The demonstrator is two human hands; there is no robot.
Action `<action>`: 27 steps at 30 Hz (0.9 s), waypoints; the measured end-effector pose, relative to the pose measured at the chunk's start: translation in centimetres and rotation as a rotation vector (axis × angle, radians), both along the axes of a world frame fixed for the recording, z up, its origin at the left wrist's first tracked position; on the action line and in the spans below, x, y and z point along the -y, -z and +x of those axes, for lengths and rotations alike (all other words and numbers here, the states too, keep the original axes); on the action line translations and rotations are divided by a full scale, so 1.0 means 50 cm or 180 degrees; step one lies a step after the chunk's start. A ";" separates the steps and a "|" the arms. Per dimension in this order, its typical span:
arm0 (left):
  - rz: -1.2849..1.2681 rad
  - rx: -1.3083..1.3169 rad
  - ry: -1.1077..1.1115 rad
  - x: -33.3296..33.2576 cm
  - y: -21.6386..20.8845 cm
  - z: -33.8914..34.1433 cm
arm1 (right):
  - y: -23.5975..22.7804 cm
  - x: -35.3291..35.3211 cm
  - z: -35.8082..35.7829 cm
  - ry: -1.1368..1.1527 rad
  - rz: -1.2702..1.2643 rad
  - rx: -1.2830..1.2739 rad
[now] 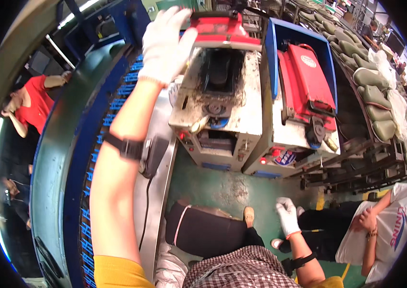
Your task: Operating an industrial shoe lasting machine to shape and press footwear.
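Observation:
My left hand (165, 45), in a white knit glove, is raised at the upper left beside the open red lid (225, 28) of a worn cream-coloured machine. Its fingers are stretched and spread, with no object seen in them; whether the hand touches the lid I cannot tell. Below the lid, a dark, rounded form (218, 67) sits in the machine's black recess. A round fitting (215, 108) is on the machine's front. My right hand (287, 217), also gloved in white, hangs low over the floor, away from the machines. Its fingers are curled in and nothing shows in them.
A second machine with a red lid (304, 79) and blue hood (271, 57) stands to the right. Beyond it, a rack holds several olive shoe-shaped pieces (370, 77). A blue-edged conveyor (64, 158) runs along the left. A person in white (381, 230) stands close at right; a person in red (35, 103) is across the conveyor.

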State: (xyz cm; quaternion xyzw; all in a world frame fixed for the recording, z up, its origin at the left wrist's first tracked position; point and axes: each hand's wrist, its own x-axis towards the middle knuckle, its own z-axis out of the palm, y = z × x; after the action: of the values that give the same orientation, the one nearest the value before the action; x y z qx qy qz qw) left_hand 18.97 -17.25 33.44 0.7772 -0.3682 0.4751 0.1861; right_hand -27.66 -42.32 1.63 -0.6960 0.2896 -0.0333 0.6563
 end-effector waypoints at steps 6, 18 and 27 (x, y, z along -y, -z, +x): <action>0.0905 -0.1573 -0.0312 0.206 -0.059 0.193 | 0.004 -0.089 0.134 -0.0825 0.0901 0.0051; 0.1000 -0.3459 0.0134 0.213 0.121 0.167 | -0.064 -0.216 0.526 -0.1616 0.3690 -0.0162; 0.1846 -0.3425 -0.0083 0.187 0.332 0.096 | -0.047 -0.338 0.724 -0.0865 0.5279 0.0271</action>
State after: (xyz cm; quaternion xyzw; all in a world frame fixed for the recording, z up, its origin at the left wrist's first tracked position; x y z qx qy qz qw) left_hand 23.79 -26.62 16.85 0.9316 -0.3274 -0.1015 0.1210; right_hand 8.56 -25.41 3.97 -0.0152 0.1089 0.2432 0.9637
